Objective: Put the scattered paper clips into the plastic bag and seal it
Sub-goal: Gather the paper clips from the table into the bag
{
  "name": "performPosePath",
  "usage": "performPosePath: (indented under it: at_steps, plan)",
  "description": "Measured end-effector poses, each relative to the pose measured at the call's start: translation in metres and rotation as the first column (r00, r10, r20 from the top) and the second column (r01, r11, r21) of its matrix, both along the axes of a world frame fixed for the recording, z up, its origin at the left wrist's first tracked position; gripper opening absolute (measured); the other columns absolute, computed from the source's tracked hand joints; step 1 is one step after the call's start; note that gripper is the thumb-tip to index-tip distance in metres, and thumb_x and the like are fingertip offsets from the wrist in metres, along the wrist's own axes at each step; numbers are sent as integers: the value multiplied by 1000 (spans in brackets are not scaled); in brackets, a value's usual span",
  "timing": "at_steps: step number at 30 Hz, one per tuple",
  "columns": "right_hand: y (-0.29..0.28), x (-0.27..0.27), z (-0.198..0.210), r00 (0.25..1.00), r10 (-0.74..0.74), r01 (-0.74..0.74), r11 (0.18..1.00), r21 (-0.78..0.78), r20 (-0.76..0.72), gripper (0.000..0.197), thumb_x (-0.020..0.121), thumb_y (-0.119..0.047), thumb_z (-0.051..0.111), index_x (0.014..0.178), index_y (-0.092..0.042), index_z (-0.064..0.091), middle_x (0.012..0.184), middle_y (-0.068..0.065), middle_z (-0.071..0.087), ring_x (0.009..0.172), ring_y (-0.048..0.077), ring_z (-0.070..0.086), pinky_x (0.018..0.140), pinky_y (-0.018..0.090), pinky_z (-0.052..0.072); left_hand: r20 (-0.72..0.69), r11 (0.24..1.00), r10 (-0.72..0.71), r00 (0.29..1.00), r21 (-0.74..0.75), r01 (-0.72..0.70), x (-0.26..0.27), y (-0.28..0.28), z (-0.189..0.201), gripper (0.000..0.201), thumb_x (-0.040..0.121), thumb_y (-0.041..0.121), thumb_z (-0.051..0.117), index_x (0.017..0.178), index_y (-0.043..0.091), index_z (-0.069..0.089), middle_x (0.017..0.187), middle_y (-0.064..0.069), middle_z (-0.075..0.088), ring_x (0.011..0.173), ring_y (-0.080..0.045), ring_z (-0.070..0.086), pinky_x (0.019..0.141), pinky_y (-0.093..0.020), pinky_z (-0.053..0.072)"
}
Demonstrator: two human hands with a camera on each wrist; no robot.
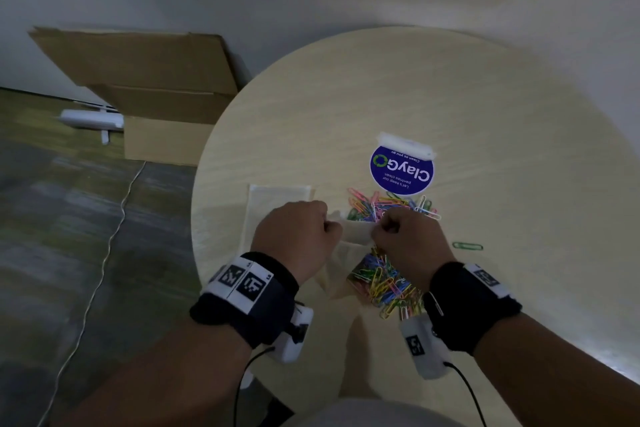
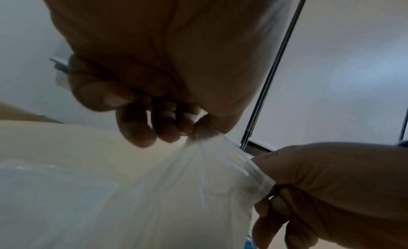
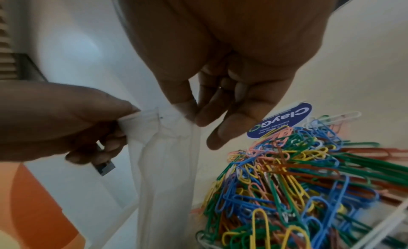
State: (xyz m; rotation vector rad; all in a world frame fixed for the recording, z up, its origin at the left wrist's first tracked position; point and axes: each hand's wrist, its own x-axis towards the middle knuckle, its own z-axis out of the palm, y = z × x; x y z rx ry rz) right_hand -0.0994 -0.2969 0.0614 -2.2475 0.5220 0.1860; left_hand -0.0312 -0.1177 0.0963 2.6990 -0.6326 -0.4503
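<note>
**Bag mouth pinched, clips waiting**

Holding the plastic bag (image 1: 349, 236) by its top edge, I have it lifted between my two hands above the near part of the surface (image 1: 485, 114), its body hanging down toward me. My left hand (image 1: 294, 236) pinches the left end of the mouth, fingers (image 2: 141, 130) curled tight on the film; my right hand (image 1: 405, 239) pinches the right end between thumb and fingertips, the other fingers looser. The mouth runs left to right between them.

One heap of paper clips (image 1: 384, 284) lies just under my right wrist, another pile (image 1: 391, 206) just beyond the bag, one green clip (image 1: 467, 246) apart to the right. My right hand is nearer them all. I judge the mouth must open next.
</note>
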Motion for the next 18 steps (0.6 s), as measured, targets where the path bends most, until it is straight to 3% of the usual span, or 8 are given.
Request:
performPosePath:
  at_steps: [3, 5, 7, 9, 12, 14, 16, 18]
  plan:
    - [6, 0, 0, 1000, 10, -12, 998, 59, 22, 17, 84, -24, 60, 69, -17, 57, 63, 0, 65, 63, 21, 63, 63, 39, 53, -4, 963, 121, 993, -241, -118, -4, 3, -2, 29, 85, 52, 63, 90, 25, 52, 95, 5, 53, 81, -19, 56, 71, -35, 47]
    - [7, 0, 0, 1000, -16, 14, 995, 103, 13, 19, 86, -23, 59, 68, -16, 57, 61, 0, 66, 60, 15, 63, 62, 37, 52, -222, 907, 177, 959, -341, -246, -7, 8, -12, 76, 66, 68, 75, 126, 31, 47, 131, 11, 47, 109, -8, 53, 88, -32, 48]
    - [7, -1, 2, 999, -38, 37, 994, 107, 9, 22, 86, -23, 58, 66, -15, 55, 57, 0, 65, 55, 9, 60, 60, 34, 48, -291, 956, 132, 948, -217, -200, -12, 15, -27, 122, 48, 75, 80, 149, 34, 24, 151, 13, 31, 126, -9, 46, 99, -37, 47]
    - [7, -3, 1, 999, -48, 47, 987, 151, 4, 24, 87, -25, 58, 64, -17, 53, 58, 1, 65, 58, 13, 62, 63, 39, 52, -251, 994, 50, 967, -81, -73, -16, 19, -44, 134, 47, 75, 81, 153, 34, 10, 156, 10, 24, 127, -17, 50, 96, -41, 50]
    - [9, -6, 3, 999, 51, -46, 970, 240, -14, 26, 90, -35, 58, 70, -18, 60, 66, 1, 69, 65, 19, 67, 71, 47, 56, -217, 999, 2, 976, -43, -12, -18, 16, -63, 111, 63, 58, 83, 150, 30, 20, 148, 5, 34, 118, -23, 56, 89, -40, 51]
    - [4, -11, 3, 994, 101, -90, 965, 248, -32, 32, 94, -43, 53, 80, -17, 66, 76, 3, 70, 73, 22, 65, 74, 45, 54, -193, 998, 4, 981, -60, -16, -17, 17, -68, 86, 72, 42, 80, 143, 26, 34, 136, 3, 42, 105, -24, 61, 82, -38, 51]
    - [-13, -24, -1, 1000, -12, 11, 986, 164, 4, 28, 94, -43, 54, 93, -19, 70, 87, 3, 69, 82, 21, 63, 77, 35, 51, -172, 997, 10, 985, -73, -23, -16, 21, -71, 74, 74, 37, 77, 137, 23, 40, 129, 3, 43, 96, -25, 62, 78, -39, 51]
    - [-45, -43, -17, 980, -193, 196, 978, -77, 51, 28, 89, -36, 63, 110, -19, 69, 105, 8, 67, 95, 26, 63, 87, 34, 45, -163, 997, 32, 986, -65, -43, -16, 25, -74, 70, 73, 38, 77, 132, 20, 42, 124, 2, 43, 91, -25, 62, 76, -39, 51]
